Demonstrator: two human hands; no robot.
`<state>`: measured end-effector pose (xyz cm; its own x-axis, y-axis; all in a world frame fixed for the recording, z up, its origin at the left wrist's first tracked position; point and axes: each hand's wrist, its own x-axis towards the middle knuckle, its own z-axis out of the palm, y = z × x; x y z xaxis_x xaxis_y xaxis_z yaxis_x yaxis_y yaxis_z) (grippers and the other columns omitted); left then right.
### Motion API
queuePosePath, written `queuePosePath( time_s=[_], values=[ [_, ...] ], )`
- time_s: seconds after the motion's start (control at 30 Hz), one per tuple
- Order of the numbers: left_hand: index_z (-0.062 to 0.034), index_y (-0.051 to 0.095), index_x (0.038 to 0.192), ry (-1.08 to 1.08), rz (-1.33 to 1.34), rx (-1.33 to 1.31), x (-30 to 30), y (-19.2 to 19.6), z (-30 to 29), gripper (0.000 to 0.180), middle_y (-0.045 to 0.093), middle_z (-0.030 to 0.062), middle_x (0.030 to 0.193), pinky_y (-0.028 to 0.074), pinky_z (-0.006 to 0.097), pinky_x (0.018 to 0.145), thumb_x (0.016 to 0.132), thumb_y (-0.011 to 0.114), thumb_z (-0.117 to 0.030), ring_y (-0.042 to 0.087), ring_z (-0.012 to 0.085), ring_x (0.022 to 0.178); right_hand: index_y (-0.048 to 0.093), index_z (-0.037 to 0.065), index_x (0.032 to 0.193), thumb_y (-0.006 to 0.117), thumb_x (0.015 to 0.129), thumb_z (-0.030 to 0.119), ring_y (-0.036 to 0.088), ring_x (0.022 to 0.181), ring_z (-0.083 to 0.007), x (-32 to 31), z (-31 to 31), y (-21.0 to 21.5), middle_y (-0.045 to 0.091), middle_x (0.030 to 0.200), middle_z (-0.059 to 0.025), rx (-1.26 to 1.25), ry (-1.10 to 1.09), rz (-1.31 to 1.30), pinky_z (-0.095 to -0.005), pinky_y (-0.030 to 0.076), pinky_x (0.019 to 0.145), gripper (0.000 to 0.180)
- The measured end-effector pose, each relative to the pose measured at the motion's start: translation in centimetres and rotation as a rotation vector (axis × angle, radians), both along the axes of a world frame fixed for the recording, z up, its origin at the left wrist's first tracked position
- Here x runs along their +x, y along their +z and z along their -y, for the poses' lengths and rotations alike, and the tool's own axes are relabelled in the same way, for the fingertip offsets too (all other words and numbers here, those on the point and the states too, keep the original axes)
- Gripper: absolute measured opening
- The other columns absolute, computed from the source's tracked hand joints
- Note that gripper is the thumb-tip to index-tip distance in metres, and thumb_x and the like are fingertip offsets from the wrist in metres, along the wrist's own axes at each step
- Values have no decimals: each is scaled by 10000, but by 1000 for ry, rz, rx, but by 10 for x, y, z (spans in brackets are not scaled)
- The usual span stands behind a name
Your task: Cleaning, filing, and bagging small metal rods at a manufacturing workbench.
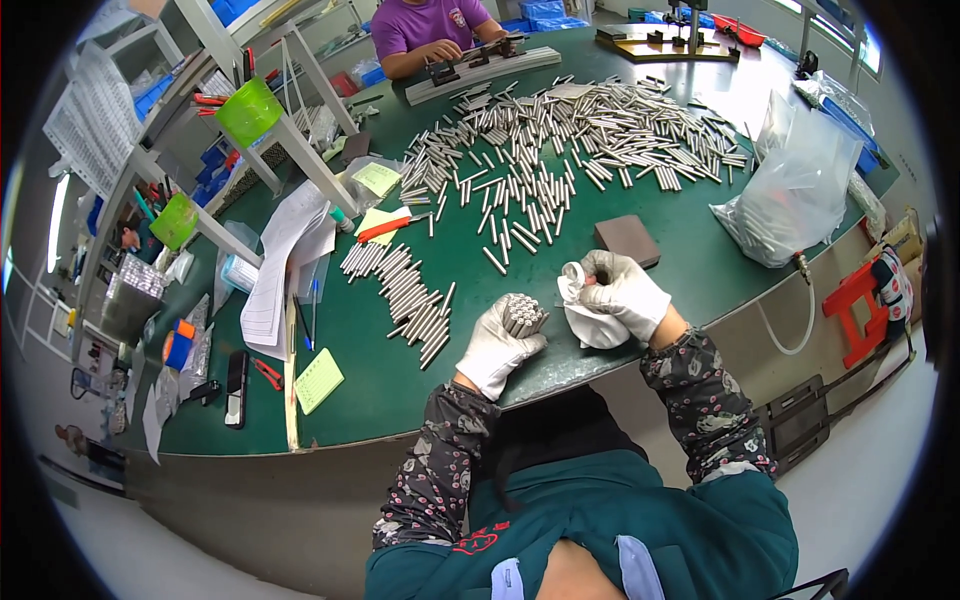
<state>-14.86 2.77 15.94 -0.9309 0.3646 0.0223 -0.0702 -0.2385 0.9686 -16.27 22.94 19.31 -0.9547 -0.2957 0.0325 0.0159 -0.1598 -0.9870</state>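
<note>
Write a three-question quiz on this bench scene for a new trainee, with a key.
1. What does the left hand hold?
2. True or false: the phone lies to the right of both hands.
3. Choose one. The right hand holds:
a) red-handled pliers
b) a white cloth
c) a roll of tape

Key:
1. A bundle of metal rods.
2. False; the phone lies to the left of both.
3. b

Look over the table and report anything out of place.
The heap of metal rods is strewn at all angles across the green table, while the smaller batch at left lies in rough rows. Whether the heap was spilled can't be told. Nothing looks clearly damaged.
</note>
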Motion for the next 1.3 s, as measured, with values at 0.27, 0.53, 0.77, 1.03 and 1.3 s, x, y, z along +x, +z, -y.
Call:
queuePosePath(
  time_s=[0.27,0.53,0.77,1.03,1.3],
  values=[
    [-40,499,989,-5,23,21,1,1,0,437,549,-10,922,435,220,782,622,669,124,534,87,869,489,53,787,709,711,164,464,667,-58,2,-1,0,493,722,10,14,-1,16,-207,406,611,258],
    [-25,486,1038,-78,47,123,1,4,-5,467,559,24,1030,431,252,880,634,607,176,537,119,993,498,29,819,627,733,119,484,689,-80,2,23,7,505,747,-8,55,25,-63,-229,429,629,179],
    [-34,502,1055,-29,-25,98,2,0,1,472,577,21,1006,453,235,830,640,657,127,552,103,934,535,13,864,593,745,91,521,725,-87,3,37,-5,560,791,-31,-51,85,92,-220,438,654,153],
    [-47,510,1033,25,7,130,5,-3,3,456,596,12,934,483,231,766,641,649,142,574,97,854,523,17,880,590,755,44,552,762,-98,6,34,-18,572,838,-37,-413,0,205,-218,458,691,144],
    [-43,521,1044,13,-50,32,3,2,0,457,585,20,1010,470,232,792,642,642,137,565,96,888,519,17,875,611,721,128,467,717,-68,8,46,-9,523,780,-9,170,12,-92,-209,411,654,211]
  ],
)
